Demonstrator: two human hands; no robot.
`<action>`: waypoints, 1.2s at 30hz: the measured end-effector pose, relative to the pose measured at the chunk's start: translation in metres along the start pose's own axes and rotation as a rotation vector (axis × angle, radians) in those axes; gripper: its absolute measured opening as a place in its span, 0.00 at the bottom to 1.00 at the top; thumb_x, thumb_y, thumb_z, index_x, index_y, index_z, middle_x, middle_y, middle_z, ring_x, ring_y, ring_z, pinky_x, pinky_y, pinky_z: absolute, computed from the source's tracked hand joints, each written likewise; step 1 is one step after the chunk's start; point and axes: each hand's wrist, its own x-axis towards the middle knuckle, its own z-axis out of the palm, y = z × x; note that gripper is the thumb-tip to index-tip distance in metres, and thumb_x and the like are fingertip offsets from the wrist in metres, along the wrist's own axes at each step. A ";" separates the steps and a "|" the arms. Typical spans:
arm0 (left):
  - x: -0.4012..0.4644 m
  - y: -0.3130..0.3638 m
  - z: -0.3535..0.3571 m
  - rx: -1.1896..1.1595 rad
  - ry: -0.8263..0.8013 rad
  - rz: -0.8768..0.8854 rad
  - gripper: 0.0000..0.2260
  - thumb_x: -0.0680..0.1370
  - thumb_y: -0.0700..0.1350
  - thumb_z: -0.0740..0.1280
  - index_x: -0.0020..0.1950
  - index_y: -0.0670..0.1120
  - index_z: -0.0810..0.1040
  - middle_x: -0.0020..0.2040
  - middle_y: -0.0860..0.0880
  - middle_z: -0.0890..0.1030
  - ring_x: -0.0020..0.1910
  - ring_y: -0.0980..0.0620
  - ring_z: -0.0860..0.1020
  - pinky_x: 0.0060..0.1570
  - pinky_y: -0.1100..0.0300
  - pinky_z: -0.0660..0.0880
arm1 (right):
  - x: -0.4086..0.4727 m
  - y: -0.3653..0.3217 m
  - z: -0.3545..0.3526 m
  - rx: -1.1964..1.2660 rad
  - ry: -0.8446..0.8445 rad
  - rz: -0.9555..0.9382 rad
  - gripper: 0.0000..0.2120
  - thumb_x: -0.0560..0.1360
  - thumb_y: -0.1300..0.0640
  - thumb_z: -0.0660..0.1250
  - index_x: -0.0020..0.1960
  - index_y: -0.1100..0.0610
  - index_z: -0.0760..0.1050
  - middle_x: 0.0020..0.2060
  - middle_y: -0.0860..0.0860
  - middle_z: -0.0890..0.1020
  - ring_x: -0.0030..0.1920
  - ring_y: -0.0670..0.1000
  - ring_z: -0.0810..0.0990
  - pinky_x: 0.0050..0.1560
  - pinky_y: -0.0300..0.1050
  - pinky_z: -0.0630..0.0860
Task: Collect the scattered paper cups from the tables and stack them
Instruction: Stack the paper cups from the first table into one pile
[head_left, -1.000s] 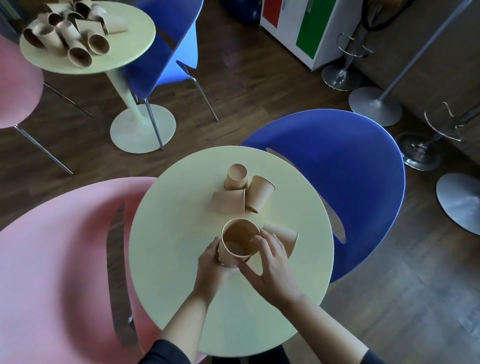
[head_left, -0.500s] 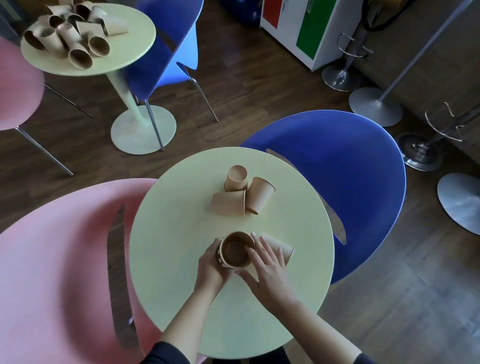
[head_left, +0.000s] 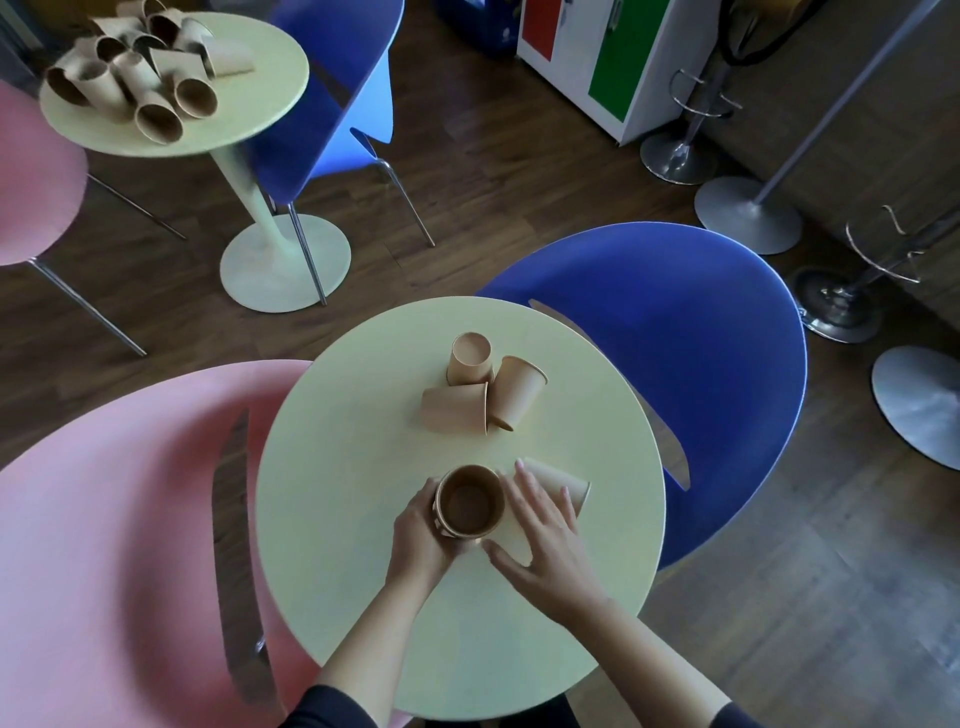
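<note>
Near table: I see a round pale-yellow table (head_left: 363, 519) directly below the camera, with a pink chair (head_left: 104, 519) on its left and a blue chair (head_left: 701, 364) on its right.
Stacked cups: an upright stack of brown paper cups (head_left: 470, 501) stands on the near part of this table, mouth up; I can make out layered rims at its lower left side, but not how many cups it holds.
Left hand: my view shows the left hand (head_left: 421, 540) wrapped around the left side of the stack, fingers curled on its wall, holding it.
Right hand: the right hand (head_left: 545, 551) lies flat with fingers straight and spread, just right of the stack; its fingers rest on a cup on its side (head_left: 558, 483), thumb stretched toward the stack's base.
Other cups here: three more cups (head_left: 480, 387) sit bunched together at the table's middle, touching, well apart from the hands.
Far table: a second round table (head_left: 260, 98) at upper left carries a heap of tipped cups (head_left: 140, 73), with another blue chair (head_left: 332, 88) beside it.
</note>
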 end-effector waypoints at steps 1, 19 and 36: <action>0.000 -0.001 -0.001 0.007 0.002 0.001 0.27 0.58 0.41 0.82 0.47 0.62 0.74 0.43 0.57 0.82 0.44 0.62 0.78 0.41 0.75 0.70 | -0.001 0.004 -0.005 0.044 0.053 0.013 0.39 0.73 0.39 0.58 0.77 0.45 0.44 0.77 0.43 0.49 0.76 0.41 0.44 0.75 0.46 0.36; 0.014 0.018 0.030 -0.072 -0.026 0.009 0.26 0.58 0.32 0.80 0.49 0.50 0.74 0.44 0.46 0.80 0.42 0.52 0.76 0.39 0.76 0.68 | 0.033 0.089 -0.032 -0.137 -0.042 0.451 0.37 0.75 0.50 0.68 0.76 0.53 0.53 0.76 0.48 0.57 0.76 0.52 0.53 0.75 0.60 0.45; 0.000 0.026 0.025 -0.131 -0.034 0.052 0.46 0.54 0.57 0.83 0.69 0.56 0.68 0.64 0.61 0.74 0.64 0.60 0.74 0.65 0.58 0.72 | 0.022 0.055 -0.068 0.111 0.320 0.348 0.35 0.66 0.55 0.76 0.69 0.55 0.66 0.65 0.51 0.67 0.55 0.44 0.66 0.57 0.37 0.68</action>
